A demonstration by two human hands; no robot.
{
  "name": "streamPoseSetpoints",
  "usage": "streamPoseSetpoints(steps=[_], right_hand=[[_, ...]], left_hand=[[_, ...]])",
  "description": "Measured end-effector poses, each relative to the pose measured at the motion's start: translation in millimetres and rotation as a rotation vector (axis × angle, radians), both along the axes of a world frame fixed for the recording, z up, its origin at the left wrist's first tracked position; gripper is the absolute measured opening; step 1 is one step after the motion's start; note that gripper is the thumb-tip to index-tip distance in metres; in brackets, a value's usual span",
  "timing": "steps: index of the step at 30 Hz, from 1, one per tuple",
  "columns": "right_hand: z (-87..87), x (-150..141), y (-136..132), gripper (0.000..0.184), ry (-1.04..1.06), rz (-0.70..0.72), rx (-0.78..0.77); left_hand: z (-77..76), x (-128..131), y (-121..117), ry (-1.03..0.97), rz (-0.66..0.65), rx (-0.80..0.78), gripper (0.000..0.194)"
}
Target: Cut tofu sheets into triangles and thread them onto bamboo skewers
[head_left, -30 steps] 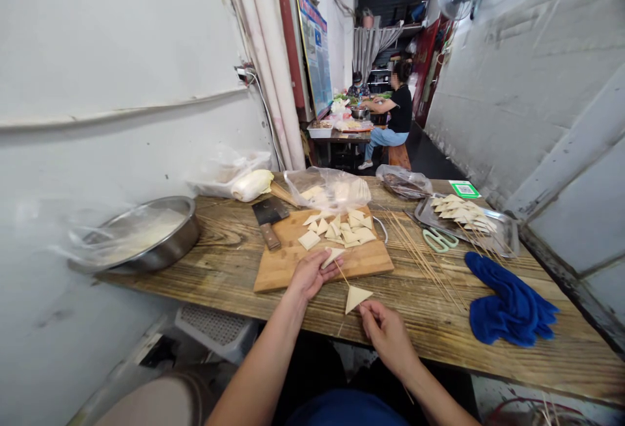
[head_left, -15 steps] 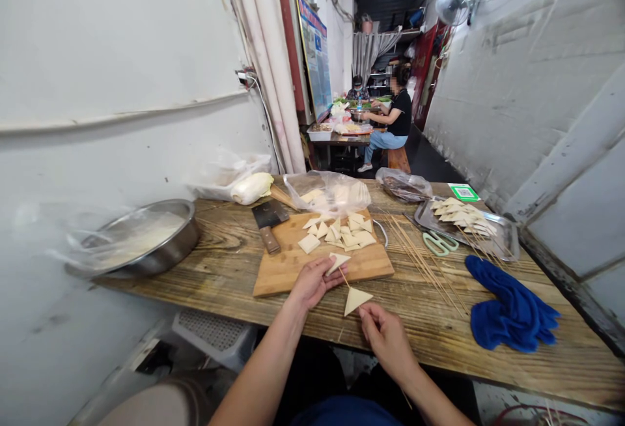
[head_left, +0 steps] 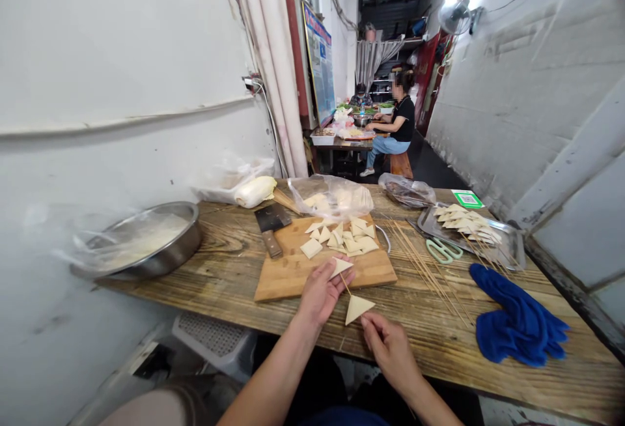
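- Left hand (head_left: 319, 292): I find thumb and fingers pinching the upper tofu triangle (head_left: 340, 268) over the cutting board's near edge.
- Bamboo skewer (head_left: 347, 286): runs from the left fingers down to the lower tofu triangle (head_left: 359, 309), which sits just ahead of the right fingertips.
- Handling, in my judgement: triangles light, soft, liable to tear around the stick; hold flat near the middle. Skewer light and stiff; grip close below the lower triangle.
- Right hand (head_left: 388, 348): thumb and forefinger pressed together, apparently on the skewer; exact contact hidden.
- Surface: wooden table (head_left: 224, 283). Steel basin (head_left: 180, 243) far left of the fingers; cleaver (head_left: 273, 219) and cutting board (head_left: 293, 276) beyond the left fingers; scissors (head_left: 443, 251), metal tray (head_left: 517, 255) and blue cloth (head_left: 520, 322) right of the right fingers.
- Room: white wall (head_left: 122, 42) left, poster (head_left: 319, 64) and seated co-worker (head_left: 403, 123) well beyond the fingers, wall fan (head_left: 454, 17) upper right.
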State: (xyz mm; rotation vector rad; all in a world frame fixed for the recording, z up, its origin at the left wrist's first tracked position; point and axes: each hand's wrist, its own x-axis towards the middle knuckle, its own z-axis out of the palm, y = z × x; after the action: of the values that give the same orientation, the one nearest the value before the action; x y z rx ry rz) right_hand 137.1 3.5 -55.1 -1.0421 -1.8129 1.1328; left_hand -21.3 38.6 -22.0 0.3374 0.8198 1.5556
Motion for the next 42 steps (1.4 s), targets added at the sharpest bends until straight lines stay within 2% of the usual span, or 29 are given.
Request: streamPoseSetpoints(steps=[7,22,29,32,33,35,37,38,40,42], right_hand=[[-4.3,1.2,-0.4,0.029,-0.003,-0.004,0.014],[-2.3,-1.6,-4.4,0.026,-0.01,-0.049,0.031],[4.0,-4.8,6.7,0.025,0.005,-0.095,0.065],[1.5,-3.1,9.8,0.026,-0.005,-0.11,0.078],[-0.3,-1.7,10.5,0.026,-0.007,-0.119,0.078],[-5.1,1.9,12.1,0.027,-0.005,-0.14,0.071],[-10.6,5.2,14.2,0.028,0.005,-0.157,0.048],[-13.4,6.4,15.3,0.029,0.013,-0.162,0.036],[-18.1,7.7,17.0,0.03,0.028,-0.166,0.014],[-21.2,7.8,17.7,0.03,0.038,-0.162,0.003]], left_hand=[[2.5,6.0,-4.6,-0.003,-0.025,0.013,0.014],[3.2,17.1,-11.0,-0.023,-0.06,0.011,0.015],[-2.5,36.6,-20.6,0.074,-0.103,0.015,0.028],[-6.0,31.2,-19.6,0.131,-0.103,0.016,0.038],[-6.9,24.6,-17.4,0.202,-0.076,0.019,0.041],[-8.6,4.3,-9.6,0.481,0.055,0.015,0.042],[-9.9,-21.6,2.8,0.958,0.239,0.004,0.035],[-10.5,-34.4,10.3,1.201,0.274,0.0,0.031],[-11.5,-55.6,26.0,1.592,0.257,-0.129,0.032],[-12.2,-68.7,39.9,1.825,0.216,-0.327,0.034]])
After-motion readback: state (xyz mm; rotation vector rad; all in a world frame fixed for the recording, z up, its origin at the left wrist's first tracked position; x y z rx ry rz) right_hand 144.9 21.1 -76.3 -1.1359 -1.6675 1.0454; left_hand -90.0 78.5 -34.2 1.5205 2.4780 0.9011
